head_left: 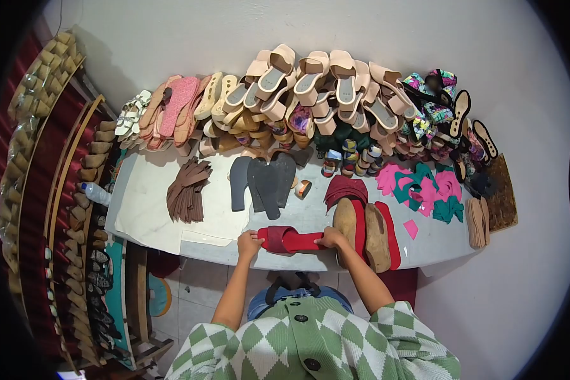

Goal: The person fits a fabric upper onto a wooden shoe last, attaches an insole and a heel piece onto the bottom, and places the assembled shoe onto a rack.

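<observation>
A red flat sandal with a wide dark-red strap lies sideways near the table's front edge. My left hand grips its strap end, and my right hand is closed on the opposite end. Just right of my right hand are two wooden shoe lasts, set beside red soles. Behind them sits a stack of dark-red strap pieces. Farther left are several dark grey soles and a fanned bundle of brown strips.
Heaped heeled sandals line the table's back against the wall. Pink and teal scraps lie at the right, near a stack of tan soles. Shelves of shoe lasts stand at the left, with a plastic bottle by the table.
</observation>
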Available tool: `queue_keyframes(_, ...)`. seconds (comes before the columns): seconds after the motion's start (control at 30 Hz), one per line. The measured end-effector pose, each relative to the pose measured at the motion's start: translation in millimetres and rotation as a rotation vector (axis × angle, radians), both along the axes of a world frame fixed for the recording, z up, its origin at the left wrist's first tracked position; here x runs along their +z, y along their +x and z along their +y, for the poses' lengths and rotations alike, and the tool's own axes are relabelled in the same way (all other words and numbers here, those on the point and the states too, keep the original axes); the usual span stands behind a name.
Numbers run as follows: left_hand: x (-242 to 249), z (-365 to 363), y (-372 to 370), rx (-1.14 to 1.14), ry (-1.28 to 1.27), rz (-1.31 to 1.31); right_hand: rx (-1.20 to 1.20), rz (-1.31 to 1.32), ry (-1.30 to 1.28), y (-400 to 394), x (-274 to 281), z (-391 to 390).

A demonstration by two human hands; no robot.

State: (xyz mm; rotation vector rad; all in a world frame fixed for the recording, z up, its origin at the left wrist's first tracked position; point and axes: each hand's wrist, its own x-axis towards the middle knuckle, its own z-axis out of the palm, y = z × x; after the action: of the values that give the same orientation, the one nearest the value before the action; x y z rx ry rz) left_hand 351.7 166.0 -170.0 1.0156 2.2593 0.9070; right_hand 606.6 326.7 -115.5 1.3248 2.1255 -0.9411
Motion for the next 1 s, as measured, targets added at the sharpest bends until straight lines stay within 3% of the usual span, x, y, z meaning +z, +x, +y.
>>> queue_keyframes(0.23, -1.8, 9.3, -21.9, -0.023, -0.257, -0.051, -0.137, 0.157, -0.012, 11.3, -14.7, -3.6)
queue_keyframes(0.47, -16.1, 7.2, -25.7, 0.026, -0.241, -0.125, -0.410, 0.512, -0.338, 25.1, -4.0, -11.5)
queue_keyframes(0.53, -26.2, 7.5, -30.3, 0.026, -0.241, -0.208, -0.494, 0.632, -0.526, 25.7, -4.5, -8.2)
queue_keyframes(0.63, -26.2, 3.6, -38.6, 0.026, -0.178, -0.476, -0.621, 0.607, -0.449, 26.9, 16.9, -15.2)
queue_keyframes(0.77, -30.3, -12.1, -43.5, 0.081, -0.088, -0.815, -0.587, 0.701, -0.653, 29.4, 7.4, -13.0)
queue_keyframes(1.0, 46.8, -66.4, -22.4, 0.359, 0.144, -0.970, -0.565, 0.776, -0.858, 9.5, 18.1, -22.6)
